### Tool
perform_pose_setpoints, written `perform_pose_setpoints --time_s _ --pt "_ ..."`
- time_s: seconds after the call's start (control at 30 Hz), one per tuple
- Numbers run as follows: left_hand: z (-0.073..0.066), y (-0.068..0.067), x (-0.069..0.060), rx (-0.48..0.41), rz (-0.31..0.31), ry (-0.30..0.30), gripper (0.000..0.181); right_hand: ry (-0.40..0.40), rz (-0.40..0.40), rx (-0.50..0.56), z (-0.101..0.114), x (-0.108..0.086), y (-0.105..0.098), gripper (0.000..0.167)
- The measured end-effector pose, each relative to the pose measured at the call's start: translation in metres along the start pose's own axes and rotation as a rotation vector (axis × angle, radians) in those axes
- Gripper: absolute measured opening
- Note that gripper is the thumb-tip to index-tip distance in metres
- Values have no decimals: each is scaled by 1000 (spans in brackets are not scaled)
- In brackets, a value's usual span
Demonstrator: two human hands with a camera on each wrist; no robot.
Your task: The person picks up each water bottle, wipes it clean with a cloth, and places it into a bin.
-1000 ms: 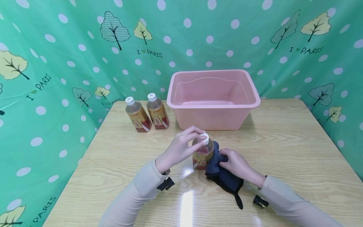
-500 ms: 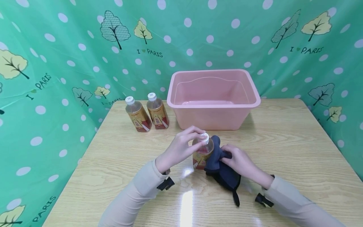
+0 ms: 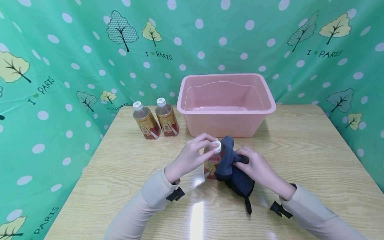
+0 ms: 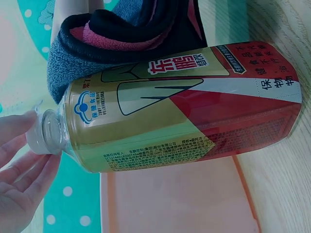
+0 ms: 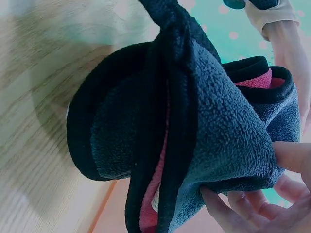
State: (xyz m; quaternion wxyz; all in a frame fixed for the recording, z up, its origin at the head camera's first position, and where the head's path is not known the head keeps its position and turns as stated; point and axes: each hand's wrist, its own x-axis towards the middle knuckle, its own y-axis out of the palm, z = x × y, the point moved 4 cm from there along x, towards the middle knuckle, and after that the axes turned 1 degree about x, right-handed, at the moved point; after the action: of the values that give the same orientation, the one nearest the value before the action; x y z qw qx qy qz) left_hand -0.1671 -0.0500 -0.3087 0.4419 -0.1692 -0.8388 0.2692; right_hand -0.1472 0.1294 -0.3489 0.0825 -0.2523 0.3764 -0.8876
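Dark blue plush cloth with black edging and a pink lining (image 3: 225, 162), bunched in your right hand (image 3: 255, 166), has just climbed the right side of a clear plastic bottle with a gold-and-red label (image 4: 184, 116). Your right fingers pinch a fold of the cloth, which touches the bottle and rises beside its neck. Upright on the surface at centre, the bottle has stayed put; your left hand (image 3: 195, 151) grips its round white plastic cap (image 3: 218, 147) just as it did a second ago. For the work in hand, that likely brings the cloth to the bottle's upper part while you steady it.

Behind you see a green polka-dot fabric backdrop (image 3: 240, 20) printed with trees and "PARIS", then the pale wood-grain surface (image 3: 300, 150), where a pink rectangular plastic tub (image 3: 220, 125) stands. Two similar capped bottles (image 3: 147, 123) stand upright, side by side, left of the tub.
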Motion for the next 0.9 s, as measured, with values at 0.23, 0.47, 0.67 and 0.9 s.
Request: perform_pose_setpoints --time_s 0.23,0.47,0.67,0.9 --pt "0 1 0 -1 1 -3 12 2 10 -1 -2 0 1 20" --pt "0 1 0 6 0 4 12 29 47 -6 -8 0 6 20" --pt "0 0 0 1 3 6 12 53 70 -10 -14 -2 14 21" --pt "1 0 0 -7 2 4 12 91 110 -3 -21 -3 21 20"
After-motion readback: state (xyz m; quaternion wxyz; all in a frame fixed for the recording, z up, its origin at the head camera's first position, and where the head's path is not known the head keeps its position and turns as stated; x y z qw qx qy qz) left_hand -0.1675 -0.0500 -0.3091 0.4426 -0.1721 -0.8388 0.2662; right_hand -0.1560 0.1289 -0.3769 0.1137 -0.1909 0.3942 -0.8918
